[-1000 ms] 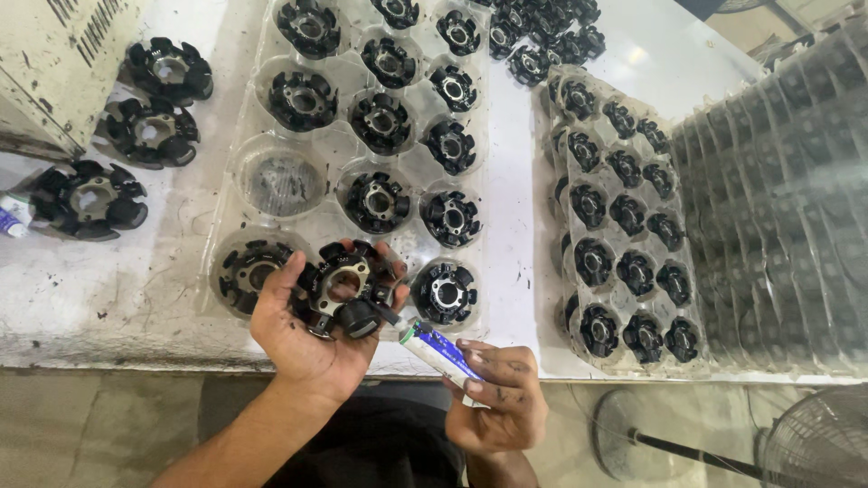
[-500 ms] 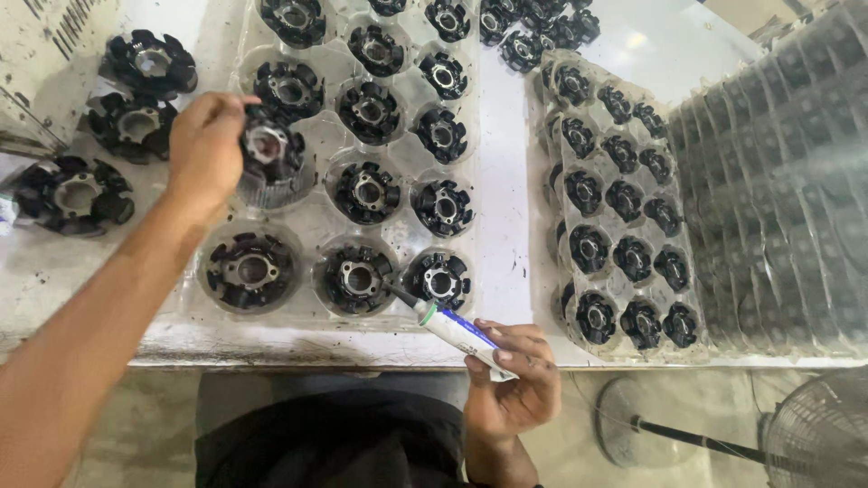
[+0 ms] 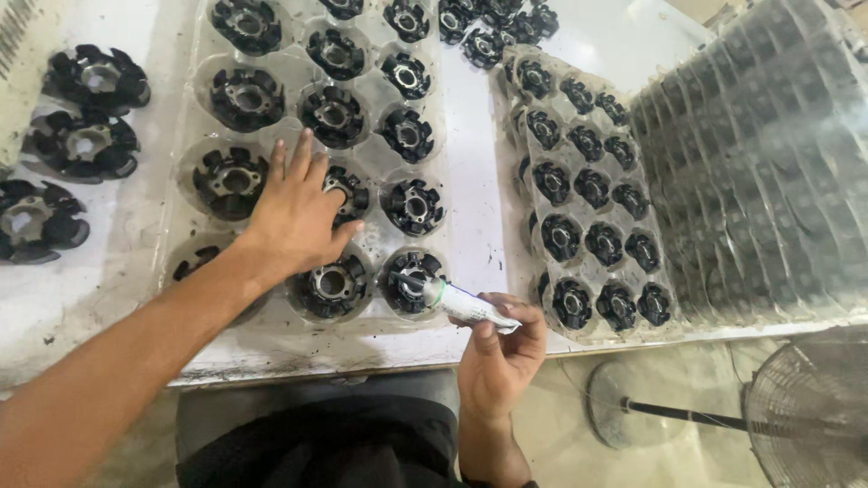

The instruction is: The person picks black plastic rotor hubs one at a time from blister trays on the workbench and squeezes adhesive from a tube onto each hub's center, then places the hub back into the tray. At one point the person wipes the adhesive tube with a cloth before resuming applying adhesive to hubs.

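Tube (image 3: 466, 305), light and soft, sits pinched mid-body in my right hand (image 3: 502, 352); my left hand (image 3: 294, 212), at ten o'clock, lies spread flat over a stiff black rotor (image 3: 348, 190).

A white worktable (image 3: 117, 316) filled most of the view, its top scuffed and peppered with dark specks and smudges, its near edge worn to a dull brownish line. Bright light fell on the far end, where the surface glared almost blank. Below the edge lay a pale, grimy concrete floor (image 3: 561, 443). A pedestal fan's round base (image 3: 624, 407) stood on it to the right, a thin dark pole running from the base toward a wire fan guard (image 3: 809, 416) at the lower right corner. At the far left, the slotted corner of a cream-coloured casing (image 3: 16, 54) sat on the table.
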